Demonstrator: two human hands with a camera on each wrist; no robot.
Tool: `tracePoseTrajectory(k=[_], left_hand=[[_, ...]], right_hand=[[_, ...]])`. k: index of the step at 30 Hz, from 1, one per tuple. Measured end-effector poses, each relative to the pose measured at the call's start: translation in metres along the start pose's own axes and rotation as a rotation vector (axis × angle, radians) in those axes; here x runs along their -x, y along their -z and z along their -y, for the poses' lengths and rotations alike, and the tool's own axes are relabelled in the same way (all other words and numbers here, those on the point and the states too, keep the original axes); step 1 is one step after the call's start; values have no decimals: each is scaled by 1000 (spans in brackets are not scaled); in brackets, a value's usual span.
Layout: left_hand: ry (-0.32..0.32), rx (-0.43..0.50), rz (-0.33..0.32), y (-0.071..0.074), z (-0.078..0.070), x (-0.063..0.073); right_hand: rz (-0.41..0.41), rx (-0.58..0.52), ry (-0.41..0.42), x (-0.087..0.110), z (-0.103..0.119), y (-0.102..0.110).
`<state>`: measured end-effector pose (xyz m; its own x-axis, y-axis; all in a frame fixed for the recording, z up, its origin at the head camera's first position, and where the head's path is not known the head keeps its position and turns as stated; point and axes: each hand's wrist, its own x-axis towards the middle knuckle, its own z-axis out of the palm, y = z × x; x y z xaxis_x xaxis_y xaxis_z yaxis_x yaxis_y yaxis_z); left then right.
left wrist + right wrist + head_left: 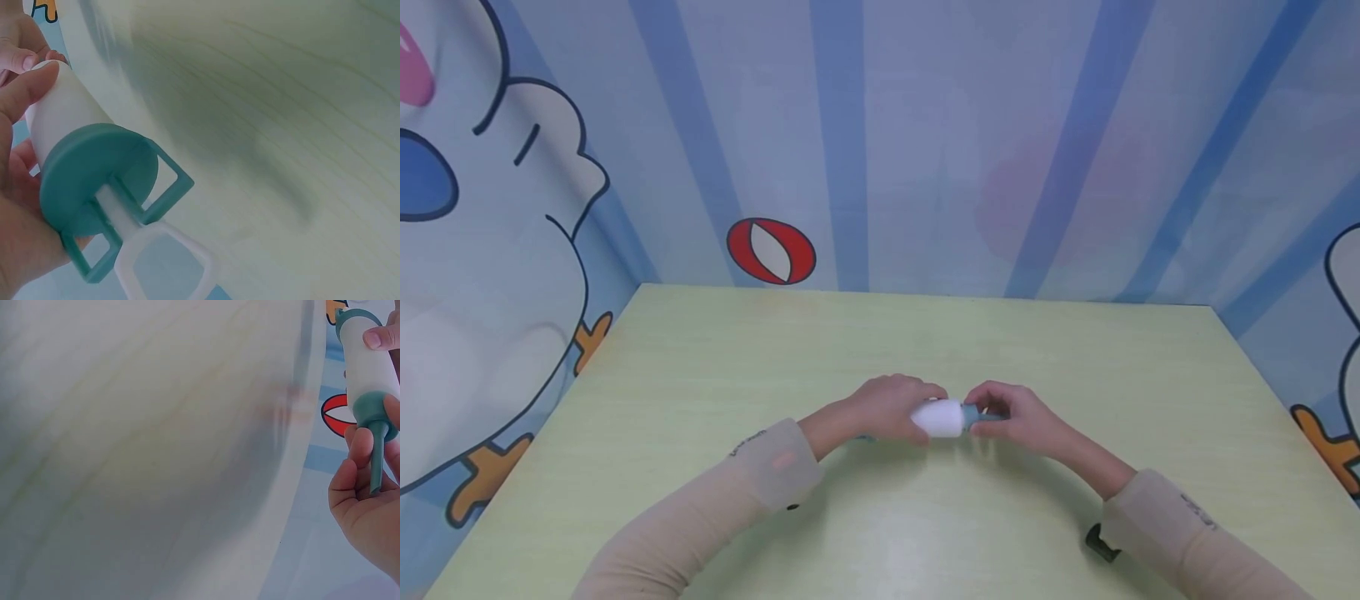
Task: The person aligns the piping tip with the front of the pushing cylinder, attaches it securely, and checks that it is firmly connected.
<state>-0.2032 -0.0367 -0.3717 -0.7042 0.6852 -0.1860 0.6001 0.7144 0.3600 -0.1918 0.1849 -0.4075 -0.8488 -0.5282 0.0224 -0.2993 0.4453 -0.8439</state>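
A large syringe with a white barrel (942, 418) lies across between both hands, held above the table. My left hand (891, 407) grips the barrel, with the thumb along its side. At that end, the left wrist view shows a teal flange (81, 175) with two open finger loops and a white plunger handle (150, 230) shaped like a ring. My right hand (1018, 417) pinches the teal cap (370, 406) at the other end with thumb and fingers. From this cap a thin teal nozzle (377, 462) runs back over the right palm.
Under the hands spreads a pale yellow-green table (737, 358). Behind it stands a blue striped backdrop (917, 150) with cartoon figures and a red-and-white oval. A small dark device (1101, 543) is strapped under the right sleeve.
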Motion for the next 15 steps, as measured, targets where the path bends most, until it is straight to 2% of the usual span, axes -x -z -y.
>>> tracePoseTrajectory(k=[8,15], left_hand=[[4,-5,-9,-3,1,-2],[5,34,-5,-3,1,-1]], right_hand=[[-7,-41,-14,1,2,1],[-14,-52,-22,2,1,0]])
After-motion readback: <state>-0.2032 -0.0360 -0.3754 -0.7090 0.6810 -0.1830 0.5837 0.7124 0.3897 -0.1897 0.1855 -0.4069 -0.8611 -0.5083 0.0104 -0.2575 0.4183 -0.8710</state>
